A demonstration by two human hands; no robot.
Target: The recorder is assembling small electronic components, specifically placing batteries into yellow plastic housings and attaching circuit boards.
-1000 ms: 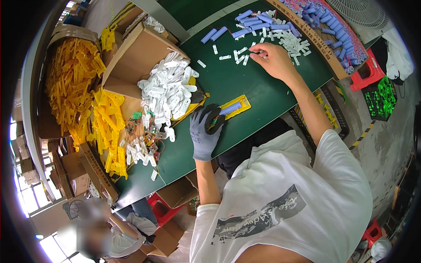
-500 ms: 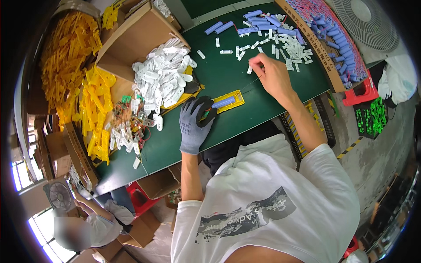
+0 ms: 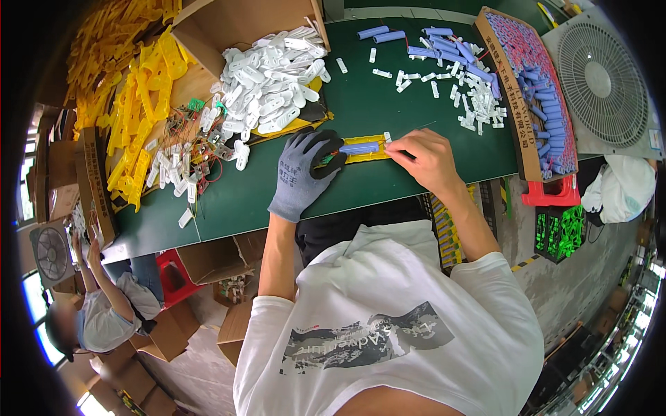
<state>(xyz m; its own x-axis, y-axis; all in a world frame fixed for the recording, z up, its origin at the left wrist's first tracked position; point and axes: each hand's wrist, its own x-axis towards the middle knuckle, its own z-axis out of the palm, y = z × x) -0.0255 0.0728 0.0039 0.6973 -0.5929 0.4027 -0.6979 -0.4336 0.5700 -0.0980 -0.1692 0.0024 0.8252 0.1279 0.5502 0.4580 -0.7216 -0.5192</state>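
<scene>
A shallow yellow plastic casing (image 3: 357, 158) lies on the green table in front of me, with a blue cylindrical battery cell (image 3: 360, 148) inside. My left hand (image 3: 305, 173), in a grey glove with black fingers, is closed around the casing's left end. A bit of green shows under its thumb; the rest there is hidden. My bare right hand (image 3: 429, 161) pinches thumb and fingers at the casing's right end, beside the battery. A small white plastic piece (image 3: 388, 137) sticks out at those fingertips.
White plastic covers (image 3: 267, 80) are heaped at the back left, near yellow casings (image 3: 149, 87) and wired parts (image 3: 198, 149). Loose blue cells (image 3: 451, 50) and white pieces (image 3: 479, 104) lie back right. A cell carton (image 3: 517, 104) and a fan (image 3: 600, 83) stand beyond.
My right hand has come down and nearer, from above the table to the casing's right end, the small white piece with it. The left hand keeps its hold. My view has shifted.
</scene>
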